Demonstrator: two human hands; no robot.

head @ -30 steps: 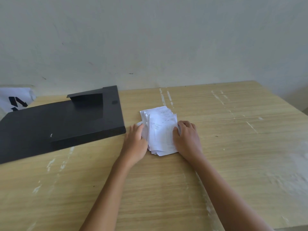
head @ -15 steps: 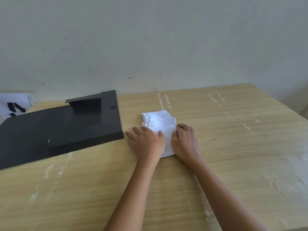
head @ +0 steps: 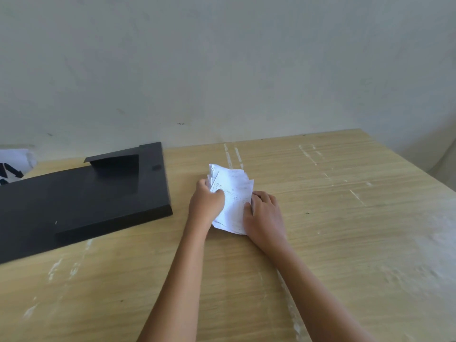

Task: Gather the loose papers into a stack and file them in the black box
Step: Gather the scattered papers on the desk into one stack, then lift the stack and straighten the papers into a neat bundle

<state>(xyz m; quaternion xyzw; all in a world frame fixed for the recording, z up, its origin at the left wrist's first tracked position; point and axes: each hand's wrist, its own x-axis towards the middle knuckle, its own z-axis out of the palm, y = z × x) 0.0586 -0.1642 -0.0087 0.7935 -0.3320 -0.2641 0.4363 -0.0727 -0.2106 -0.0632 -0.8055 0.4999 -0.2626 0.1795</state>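
Papers (head: 233, 193): a white, slightly uneven stack lay on the tabletop near the middle of the view, printed lines on the top sheet, edges fanned at the 12 o'clock end.
Left hand (head: 206, 204): it held the stack's 9 o'clock edge, fingers curled around that edge and the thumb on top of the top sheet; grip clamped on the papers.
Right hand (head: 265, 213): it sat at the stack's 3 o'clock edge, fingers bent against the side and the thumb resting on the top sheet; grip pressed onto the papers.
Black box (head: 81, 201): flat and matte, it lay at 9 o'clock from the papers, close to the left hand but not touching it, with a raised flap at its 12 o'clock end; whether it was open could not be told.
Tabletop (head: 345, 230): light wood grain with pale scuffs and white streaks, running back to the wall.
Wall (head: 222, 70): plain pale surface at 12 o'clock, with a few small dark marks.
White sheet (head: 13, 164): partly in view at the far 9 o'clock edge, behind the box, bearing black markings.
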